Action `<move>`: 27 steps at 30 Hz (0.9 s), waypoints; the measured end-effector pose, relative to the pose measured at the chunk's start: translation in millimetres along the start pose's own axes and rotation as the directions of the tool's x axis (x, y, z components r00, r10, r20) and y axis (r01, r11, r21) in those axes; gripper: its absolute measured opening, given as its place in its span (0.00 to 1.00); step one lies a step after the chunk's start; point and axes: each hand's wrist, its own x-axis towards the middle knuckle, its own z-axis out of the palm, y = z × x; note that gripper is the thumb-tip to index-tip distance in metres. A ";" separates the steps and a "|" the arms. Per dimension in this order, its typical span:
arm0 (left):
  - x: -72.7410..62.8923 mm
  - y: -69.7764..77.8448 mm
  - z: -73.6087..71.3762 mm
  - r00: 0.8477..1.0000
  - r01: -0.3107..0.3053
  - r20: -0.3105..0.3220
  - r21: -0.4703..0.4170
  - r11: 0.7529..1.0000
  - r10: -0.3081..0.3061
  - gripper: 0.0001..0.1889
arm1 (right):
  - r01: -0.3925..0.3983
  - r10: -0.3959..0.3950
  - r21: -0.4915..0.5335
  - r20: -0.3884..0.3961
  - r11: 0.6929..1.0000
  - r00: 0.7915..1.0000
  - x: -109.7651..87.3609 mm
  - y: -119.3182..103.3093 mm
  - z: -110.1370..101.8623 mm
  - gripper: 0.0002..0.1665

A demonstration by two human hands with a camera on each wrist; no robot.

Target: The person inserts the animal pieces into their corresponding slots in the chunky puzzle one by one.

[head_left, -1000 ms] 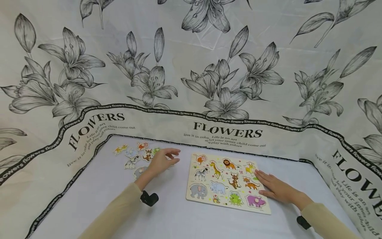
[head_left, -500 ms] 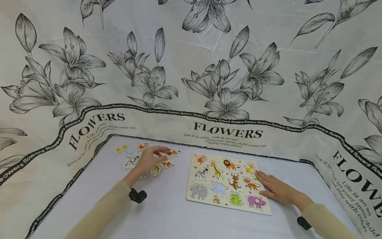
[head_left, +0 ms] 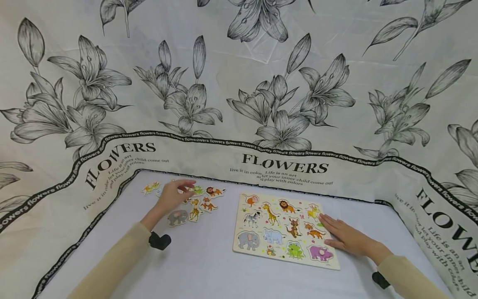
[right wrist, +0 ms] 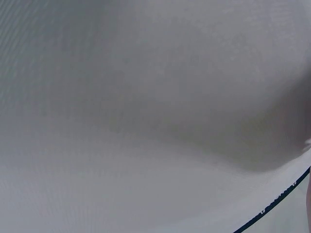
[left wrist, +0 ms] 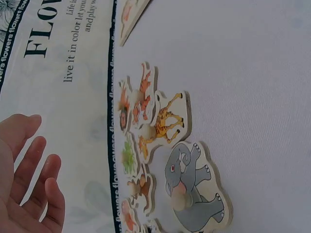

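My left hand [head_left: 172,198] hovers over a loose group of animal puzzle pieces, fingers loosely bent with nothing between them. The left wrist view shows the same hand [left wrist: 34,179] apart from the knobbed pieces. Around it lie an elephant piece [head_left: 177,218], a giraffe piece [head_left: 194,211], a tiger piece [head_left: 209,204], a lion piece [head_left: 215,191] and a frog piece [head_left: 198,190]. Other pieces are partly hidden beneath the hand. My right hand [head_left: 345,235] rests with straight fingers on the right edge of the wooden puzzle board [head_left: 257,254], which bears matching animal pictures.
A yellow animal piece [head_left: 150,187] lies at the far left of the group. White cloth [head_left: 209,261] covers the table. Behind it rises a flower-printed curtain [head_left: 209,162] with a black band. The right wrist view holds mostly blurred pale cloth [right wrist: 121,194].
My left hand has moved left across the pieces, uncovering the lion, tiger, giraffe and elephant and covering some at the left. The right hand and the board have stayed put.
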 end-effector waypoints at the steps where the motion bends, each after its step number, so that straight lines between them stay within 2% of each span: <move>1: 0.4 -1.5 -1.5 1.000 0.008 -0.003 0.000 1.000 -0.008 0.18 | -0.001 0.001 0.001 0.003 1.000 1.000 -0.1 -0.2 0.0 0.42; 11: 4.6 -16.0 -21.3 0.999 0.029 -0.039 0.049 0.998 -0.027 0.20 | 0.015 -0.015 -0.015 -0.008 1.000 1.000 0.1 1.5 1.9 0.42; 20: 4.9 -31.0 -35.4 0.996 0.075 -0.054 0.099 0.992 -0.070 0.21 | 0.036 -0.037 -0.046 -0.031 0.998 0.999 -0.1 4.2 3.5 0.41; 27: 3.4 -46.3 -45.1 0.992 0.112 -0.060 0.081 0.990 -0.108 0.20 | 0.048 -0.050 -0.042 -0.036 0.998 0.998 -0.5 3.1 2.9 0.41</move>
